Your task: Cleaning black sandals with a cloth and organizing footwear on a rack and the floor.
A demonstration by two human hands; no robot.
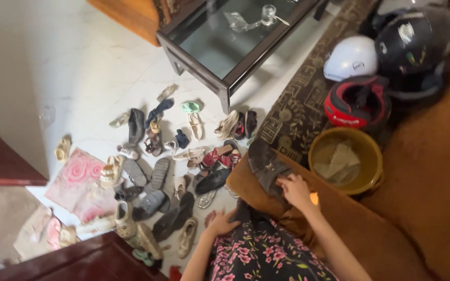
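Observation:
A dark grey shoe [264, 161] lies on the brown sofa edge [246, 187] in front of me. My right hand [294, 190] rests on its near end, fingers curled over it. My left hand [221, 222] lies on my lap by the black floral dress [261, 255], fingers apart, holding nothing. Many loose shoes and sandals [162, 161] are scattered on the white tiled floor just beyond the sofa edge.
A yellow bucket [370, 151] with a cloth inside stands on the sofa. Behind it sit a white helmet [351, 57], a red helmet [358, 101] and a black helmet [417, 44]. A glass-top table [225, 36], patterned rug [298, 104] and pink mat [76, 184] lie around.

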